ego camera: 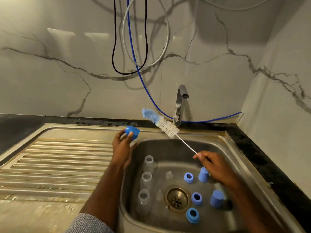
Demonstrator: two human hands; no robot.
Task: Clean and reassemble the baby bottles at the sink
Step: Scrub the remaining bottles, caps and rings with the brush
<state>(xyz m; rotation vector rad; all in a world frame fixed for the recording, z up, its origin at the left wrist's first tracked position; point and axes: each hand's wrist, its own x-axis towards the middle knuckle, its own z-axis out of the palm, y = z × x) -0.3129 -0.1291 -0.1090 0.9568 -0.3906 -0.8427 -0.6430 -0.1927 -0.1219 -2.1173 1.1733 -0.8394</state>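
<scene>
The right hand pinches the brush, whose long axis slants up-left, bristles away; the left hand grips a blue cap.

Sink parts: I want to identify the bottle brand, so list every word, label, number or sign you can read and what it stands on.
No readable text anywhere in the head view.
Three clear plastic bottles in the steel sink: any markings too faint to read.
Blue plastic cap in the left hand: no print visible.
Blue collar rings: blank.
Blue-and-white bottle brush in the right hand: no label visible.
</scene>
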